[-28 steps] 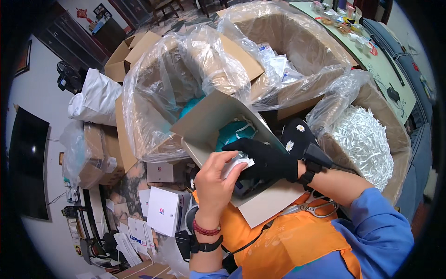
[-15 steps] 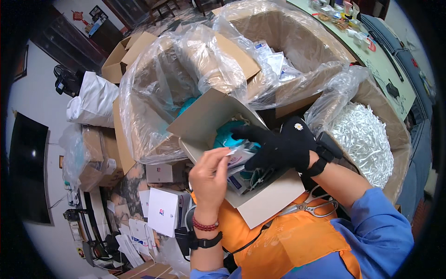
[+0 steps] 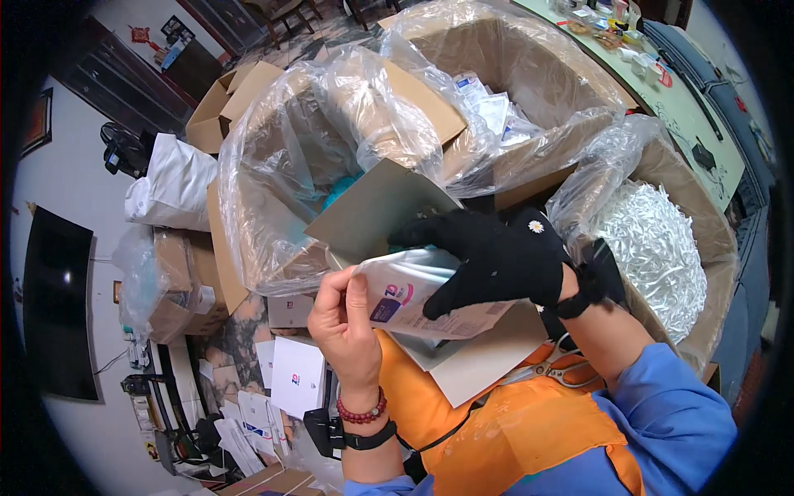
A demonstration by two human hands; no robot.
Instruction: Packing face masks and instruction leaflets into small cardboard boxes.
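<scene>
A flat white printed packet (image 3: 413, 304) with pink and dark blue marks is held up in front of me. My left hand (image 3: 346, 312), bare, pinches its upper left corner between thumb and fingers. My right hand (image 3: 496, 260), in a black glove with a small daisy, curls over the packet's right side, thumb across its front. Its fingertips are partly hidden behind the top edge, where white layers show. Just beneath sits an open carton (image 3: 488, 351), its flaps spread, resting against my orange apron (image 3: 529, 430); the packet and glove hide most of its contents.
Large plastic-lined cartons stand ahead: one with teal items (image 3: 339, 192), one with white packets (image 3: 494, 107). White shredded filler (image 3: 653, 256) fills another at right. Scissors (image 3: 558, 368) lie on my apron. White boxes (image 3: 299, 376) are at lower left; a cluttered table (image 3: 662, 107) is far right.
The packet has come up out of the carton, turned to show its printed front. My left hand has shifted slightly left and down with it. The glove now covers the carton's teal contents.
</scene>
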